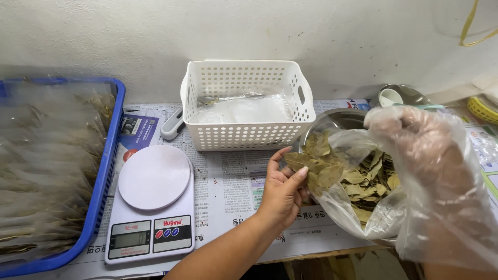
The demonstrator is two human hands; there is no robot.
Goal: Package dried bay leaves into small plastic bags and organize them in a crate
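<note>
My left hand (282,189) is bare and pinches a small bunch of dried leaves (314,168) at the mouth of a clear plastic bag (353,202) full of the same leaves. My right hand (423,150) wears a loose clear plastic glove and hovers over the bag's right side, fingers curled; what it grips is hidden by the glove. The bag sits in a steel bowl (337,119). To the left a white kitchen scale (153,202) with a round platform stands bare.
A white perforated basket (246,103) with clear bags stands at the back by the wall. A blue tray (106,171) of packed leaf bags fills the left. Newspaper (233,181) covers the table. A small cup and steel dish (399,96) sit at back right.
</note>
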